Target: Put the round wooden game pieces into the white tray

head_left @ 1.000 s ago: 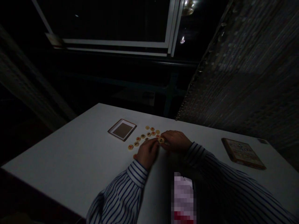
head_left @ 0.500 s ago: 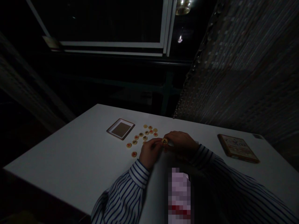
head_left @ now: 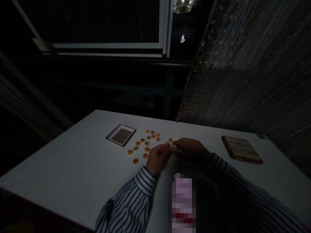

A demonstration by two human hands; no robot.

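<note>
Over the middle of the white table, my left hand (head_left: 157,159) and my right hand (head_left: 193,149) meet fingertip to fingertip. Pinched between them is a round xiangqi piece (head_left: 173,147) with a dark character facing me. Some fingers of my right hand are hidden behind its back and in shadow. To the left of my hands lie several loose wooden pieces with red or black characters, among them a red-marked piece (head_left: 135,161) nearest me. Just beyond my fingertips lies another red-marked piece (head_left: 170,140).
A shallow open box tray (head_left: 109,139) lies left of the pieces on the white table (head_left: 80,161). Farther right is a flat box lid (head_left: 241,149) with printed lettering. A bead curtain (head_left: 233,81) hangs beyond the right rear edge. A pixelated pinkish patch covers something in front of me.
The view has turned slightly right. My hands have shifted a little right over the table, uncovering pieces beside my left hand and beyond my fingertips. The held piece has tilted.
</note>
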